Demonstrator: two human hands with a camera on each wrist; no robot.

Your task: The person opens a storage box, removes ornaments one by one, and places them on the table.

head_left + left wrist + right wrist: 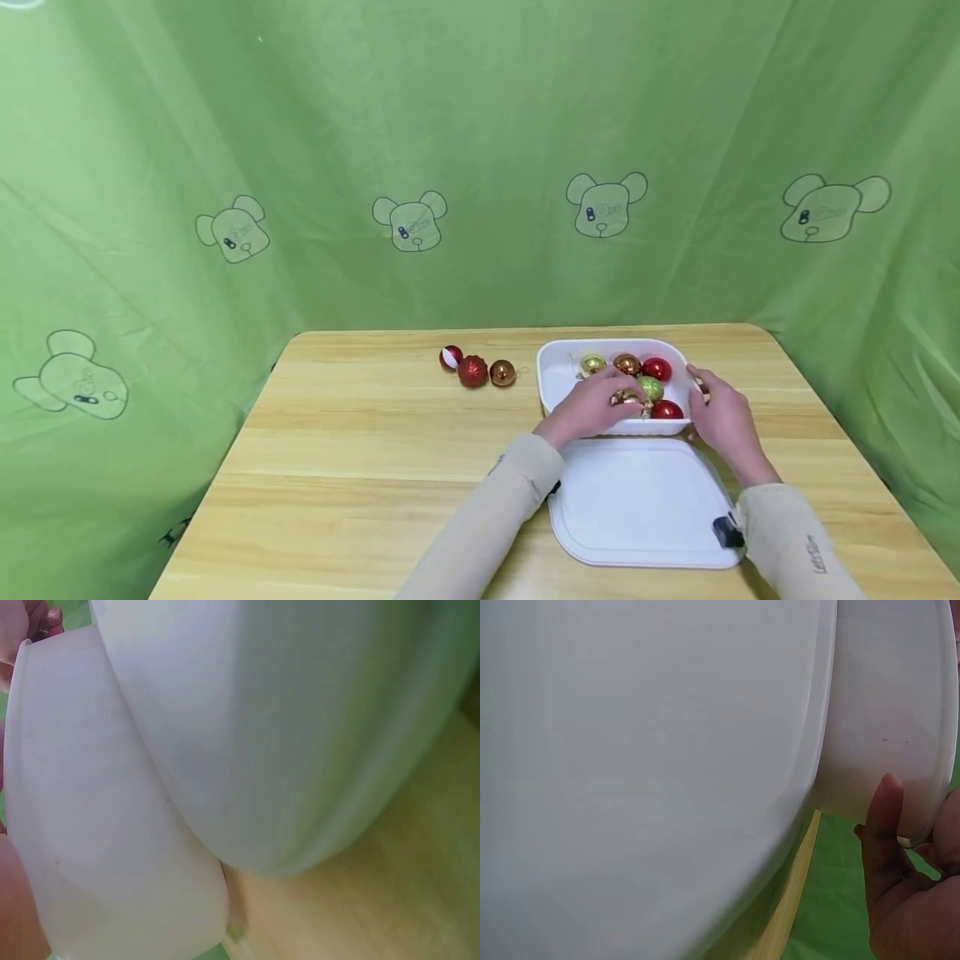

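Note:
A white plastic box stands toward the back right of the table, with several Christmas balls inside: red ones, a glittery green one, a bronze one and a yellow-green one. My left hand reaches over the front rim, its fingers curled round a gold Christmas ball low in the box. With the thumb against the outer wall and fingers over the rim, my right hand grips the box's right end. The right wrist view shows that thumb on the wall.
The white lid lies flat in front of the box, under both forearms. Left of the box, a red-and-white ball, a textured red ball and a bronze ball sit together on the wooden table. Green curtain hangs behind.

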